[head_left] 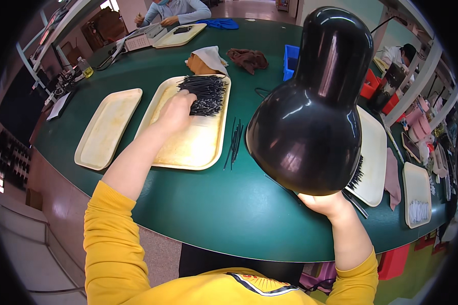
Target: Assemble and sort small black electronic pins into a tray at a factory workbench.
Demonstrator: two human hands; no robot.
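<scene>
Big cream tray (185, 152) on the green desk (229, 203) is my landmark. Pile of thin black strands (206, 94) sits in the tray's far right part, strands running mostly crosswise to its length. I see the left hand (177, 111) over the tray at the pile's left margin: strands lie to the right of that grip, and it is clearly the nearer hand. Fingers curled in; whether they pinch any, I can't tell. Loose bunch (234, 145) just outside the tray's right edge, roughly parallel to it. Right hand (324, 204) well right of the tray, partly under the black lamp (305, 132); grip hidden, I can't tell its state.
</scene>
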